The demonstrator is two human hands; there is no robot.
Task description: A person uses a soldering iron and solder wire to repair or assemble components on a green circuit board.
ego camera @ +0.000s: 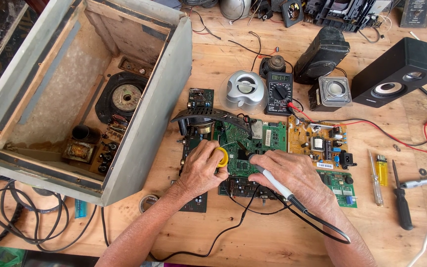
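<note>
- The right hand [295, 173] is closed in a pen grip around a white-handled soldering iron with a black cord [273, 180]. Its tip points toward 11 o'clock and rests on or just above the green printed circuit board [245, 143] at the centre of the wooden tabletop [273, 232].
- The left hand [201, 168] lies at 9 o'clock of the iron tip, its fingers curled around a small yellow round spool [222, 156], seemingly solder, held just beside the board.
- Judging by the pose, soldering on the green board is under way. Whether any joint is finished cannot be told at this size.
- A tan power-supply board [317, 143] lies at 3 o'clock of the green board, with red leads across it.
- A black digital multimeter [278, 93] sits at 12 o'clock, near a silver domed speaker [244, 89].
- The large grey wooden speaker cabinet [144, 128] lies open at 9 o'clock, its parts not yet removed, so reassembly looks well off.
- 1 yellow lighter [381, 169] and 2 screwdrivers [374, 178] rest untouched at 3 o'clock.
</note>
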